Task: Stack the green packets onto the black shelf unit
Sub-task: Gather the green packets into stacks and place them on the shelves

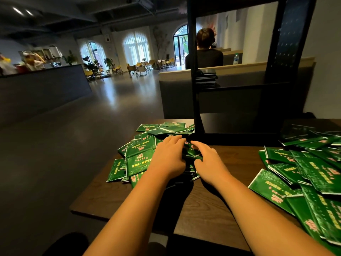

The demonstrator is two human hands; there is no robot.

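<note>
A heap of green packets (140, 154) lies on the left part of the brown table (203, 209). My left hand (168, 156) and my right hand (207, 159) are both on this heap, fingers curled round a few packets (191, 152) between them. The black shelf unit (238, 130) stands at the table's far side, just beyond my hands. A small stack of packets (205, 78) sits on its middle shelf at the left. A second heap of green packets (310, 174) covers the table's right side.
The table's left edge (96, 182) drops to a dark floor. Behind the shelf is a bench back (239, 71) with a seated person (204, 50) facing away. A counter (42, 85) stands far left, chairs and tables farther back.
</note>
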